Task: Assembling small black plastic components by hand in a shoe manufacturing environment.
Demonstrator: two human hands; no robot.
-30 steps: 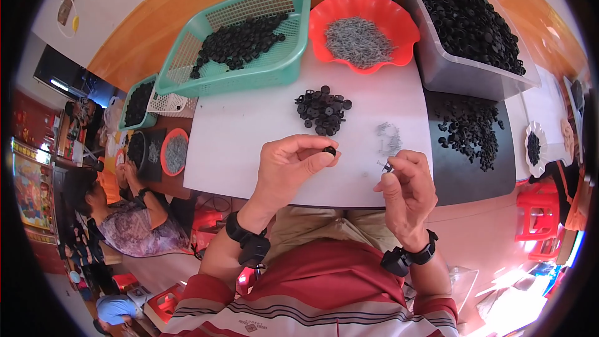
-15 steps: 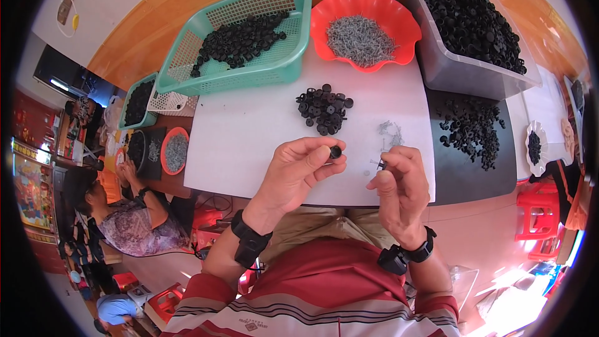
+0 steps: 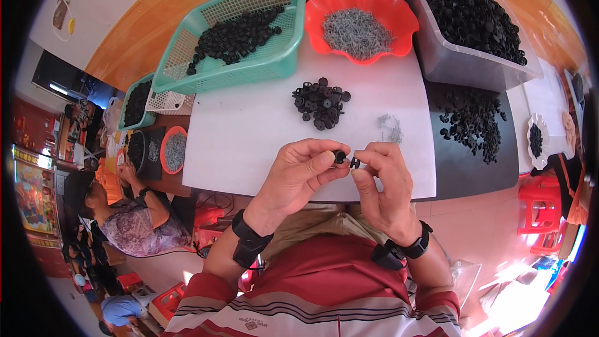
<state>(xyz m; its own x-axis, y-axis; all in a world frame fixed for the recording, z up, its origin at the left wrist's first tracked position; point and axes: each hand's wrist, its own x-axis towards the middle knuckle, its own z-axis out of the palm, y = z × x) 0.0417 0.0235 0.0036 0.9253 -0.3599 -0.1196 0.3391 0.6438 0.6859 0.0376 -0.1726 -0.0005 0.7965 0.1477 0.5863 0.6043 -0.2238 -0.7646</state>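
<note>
Between the thumb and fingers of my left hand [image 3: 301, 171] is a small round black plastic cap [image 3: 339, 156], its hollow side showing. My right hand [image 3: 388, 184] pinches a small black plastic clip [image 3: 355, 163] close beside the cap. A thin light pin seems to lie between the two parts; whether it enters the cap I cannot tell. Both hands are over the near edge of the white board [image 3: 243, 131]. Beyond them lie a pile of black round parts [image 3: 320, 105] and a few loose grey screws [image 3: 390, 128].
Along the back stand a green basket [image 3: 265, 70] of black parts, a red bowl [image 3: 407, 23] of screws and a grey bin [image 3: 462, 72] of black parts. Black pieces [image 3: 474, 123] lie on a dark mat at right. Another person [image 3: 134, 212] works at left.
My right hand has moved left with the black clip, bringing it beside the cap. My left hand has stayed nearly in place, still holding the cap.
</note>
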